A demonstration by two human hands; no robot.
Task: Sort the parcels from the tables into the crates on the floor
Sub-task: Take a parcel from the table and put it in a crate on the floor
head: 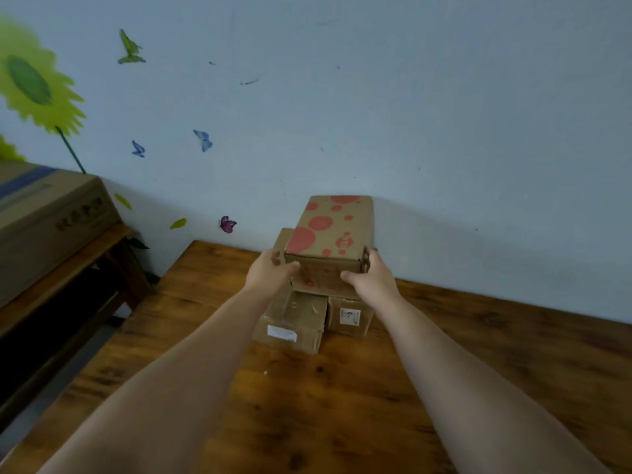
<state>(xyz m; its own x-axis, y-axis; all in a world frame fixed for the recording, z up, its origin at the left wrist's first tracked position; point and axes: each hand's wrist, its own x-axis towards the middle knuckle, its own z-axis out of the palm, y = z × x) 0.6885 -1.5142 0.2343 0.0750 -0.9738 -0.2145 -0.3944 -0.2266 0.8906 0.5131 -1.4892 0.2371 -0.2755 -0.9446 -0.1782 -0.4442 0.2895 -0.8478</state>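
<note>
Left hand point(270, 273) and right hand point(371, 278) grasp red-dotted parcel point(331, 227) by its sides, over 2 plain parcels point(290, 323) at wooden table point(478, 354) far edge, against blue stickered wall point(410, 114). Big carton point(44, 217) on bench point(85, 261) left of table.

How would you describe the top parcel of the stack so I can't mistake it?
On the wooden table, pushed against the pale blue wall, stands a small stack of cardboard parcels. The one on top is the red-spotted box. The plain brown boxes beneath it carry only white labels, no spots.
</note>
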